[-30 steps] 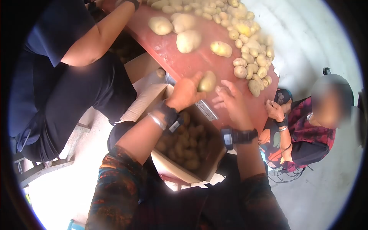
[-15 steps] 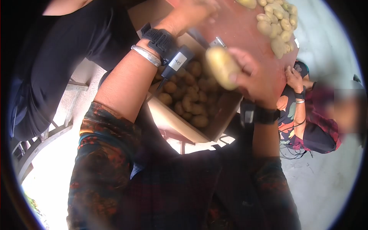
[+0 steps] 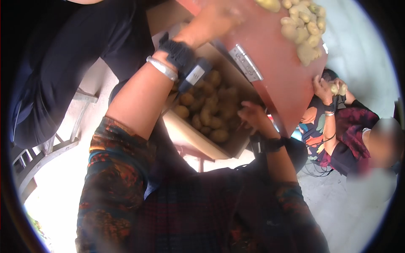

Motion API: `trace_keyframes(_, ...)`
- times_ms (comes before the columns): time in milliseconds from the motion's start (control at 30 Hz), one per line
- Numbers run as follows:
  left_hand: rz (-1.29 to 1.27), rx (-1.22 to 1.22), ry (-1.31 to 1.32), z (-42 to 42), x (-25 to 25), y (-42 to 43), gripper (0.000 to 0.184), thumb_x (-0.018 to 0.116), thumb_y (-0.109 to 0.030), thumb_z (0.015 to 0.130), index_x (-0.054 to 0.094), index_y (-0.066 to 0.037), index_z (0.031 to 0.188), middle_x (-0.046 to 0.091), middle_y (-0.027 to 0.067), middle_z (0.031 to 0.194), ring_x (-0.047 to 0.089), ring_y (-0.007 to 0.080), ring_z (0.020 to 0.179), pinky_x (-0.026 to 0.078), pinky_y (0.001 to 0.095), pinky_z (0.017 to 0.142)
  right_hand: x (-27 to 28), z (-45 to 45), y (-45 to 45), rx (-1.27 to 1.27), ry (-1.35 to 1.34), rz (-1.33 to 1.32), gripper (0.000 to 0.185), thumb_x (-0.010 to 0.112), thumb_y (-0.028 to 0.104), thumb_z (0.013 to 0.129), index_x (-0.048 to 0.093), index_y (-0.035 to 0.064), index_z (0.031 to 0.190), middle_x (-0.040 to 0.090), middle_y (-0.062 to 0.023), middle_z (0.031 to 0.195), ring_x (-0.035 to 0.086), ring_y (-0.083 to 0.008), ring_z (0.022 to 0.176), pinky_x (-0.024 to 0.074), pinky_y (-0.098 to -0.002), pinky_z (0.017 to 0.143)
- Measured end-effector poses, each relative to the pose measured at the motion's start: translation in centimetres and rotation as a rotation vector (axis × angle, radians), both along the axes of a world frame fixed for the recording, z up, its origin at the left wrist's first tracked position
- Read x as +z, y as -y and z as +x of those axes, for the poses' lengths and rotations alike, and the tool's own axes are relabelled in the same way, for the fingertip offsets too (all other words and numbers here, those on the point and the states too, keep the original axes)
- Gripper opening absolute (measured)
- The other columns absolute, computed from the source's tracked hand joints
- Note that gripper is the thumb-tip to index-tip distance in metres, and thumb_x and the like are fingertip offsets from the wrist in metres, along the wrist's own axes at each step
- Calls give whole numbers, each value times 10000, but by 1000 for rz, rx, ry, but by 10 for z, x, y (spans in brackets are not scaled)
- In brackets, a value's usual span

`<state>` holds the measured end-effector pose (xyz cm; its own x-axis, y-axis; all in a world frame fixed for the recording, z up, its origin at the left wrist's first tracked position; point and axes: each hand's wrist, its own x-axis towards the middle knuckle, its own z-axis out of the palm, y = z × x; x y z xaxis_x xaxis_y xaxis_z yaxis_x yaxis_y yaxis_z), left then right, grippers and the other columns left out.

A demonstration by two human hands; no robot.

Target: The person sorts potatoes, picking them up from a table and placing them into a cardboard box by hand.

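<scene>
My right hand (image 3: 255, 118) is over the right side of a cardboard box (image 3: 190, 134), its fingers apart and no potato visible in it. Inside the box lies a heap of brown potatoes (image 3: 211, 111), partly in shadow. Farther up, my left hand (image 3: 219, 21) reaches over the near edge of a red table (image 3: 274, 76). Motion smears its fingers, so I cannot make out whether it holds anything.
Pale potatoes (image 3: 306, 25) are piled at the table's far side, with another potato (image 3: 268, 4) near them. A metal hinge (image 3: 245, 62) is on the tabletop. At right, a co-worker's hand (image 3: 324, 89) is by small potatoes (image 3: 337, 88). A person in dark clothes (image 3: 76, 63) is at left.
The potato in my right hand is gone from it, and that hand has moved down and left over the box. The hinge is now uncovered. My left hand stays near the same place.
</scene>
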<state>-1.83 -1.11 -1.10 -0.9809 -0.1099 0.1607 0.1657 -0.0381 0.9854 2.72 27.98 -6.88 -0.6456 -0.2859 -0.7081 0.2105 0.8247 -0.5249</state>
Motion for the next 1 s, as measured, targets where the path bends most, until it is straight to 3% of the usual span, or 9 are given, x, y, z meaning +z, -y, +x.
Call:
trace_keyframes(133,36,72,83,-10,-20,-2,203,575,-125,835,560,24,972,567,25,790,537,99,683,439,227,631,57,-16,27,259,-54,-235,346,630,169,826,554,-24,1103,617,-61,778,582,-126,635,480,-269,575)
trace_keyframes(200,29,179,116,-19,-35,-5,285,614,-208,807,604,16,984,636,104,807,593,166,705,481,298,656,87,-28,40,431,-170,-233,368,616,176,835,536,0,1148,608,-52,846,585,-122,674,488,-266,598)
trace_keyframes(400,-36,246,118,-10,-30,2,277,623,-192,797,593,26,966,631,122,795,591,176,730,475,300,674,125,-121,72,175,-383,-308,342,611,264,838,586,18,1074,574,-13,838,544,-109,757,446,-255,675)
trace_keyframes(500,-15,259,152,-10,-33,4,164,572,-97,847,553,19,963,560,21,744,529,83,644,437,229,594,139,-176,98,67,-541,-192,411,625,274,810,563,1,1110,604,-72,930,562,-141,798,455,-273,703)
trace_keyframes(567,-23,270,158,-9,-32,6,166,571,-97,848,551,21,962,560,22,743,529,84,643,438,230,594,134,-220,110,69,-603,-114,434,637,272,793,557,-3,1118,618,-101,969,582,-175,829,463,-296,729)
trace_keyframes(633,-22,286,149,-10,-35,7,170,573,-100,847,549,24,961,561,25,738,531,85,641,439,232,590,115,-269,111,281,-942,-80,514,664,245,751,523,-6,1177,597,-168,1091,571,-271,1002,446,-342,852)
trace_keyframes(733,-41,293,196,-7,-30,11,174,578,-106,846,548,22,960,563,28,735,533,86,641,439,232,590,112,-300,126,370,-926,8,622,687,198,712,460,-7,1254,516,-207,1225,479,-309,1166,381,-341,964)
trace_keyframes(933,-60,310,221,-2,-25,15,176,588,-122,844,554,20,943,564,32,728,537,89,641,442,235,589,103,-320,147,469,-748,126,780,682,86,706,285,-13,1370,351,-182,1389,339,-256,1292,280,-308,1051)
trace_keyframes(1000,-59,314,212,-1,-30,17,181,589,-127,844,555,22,941,566,35,729,539,91,642,444,237,591,67,-347,135,523,-814,114,799,719,137,661,330,-7,1344,363,-183,1376,355,-268,1277,309,-319,1031)
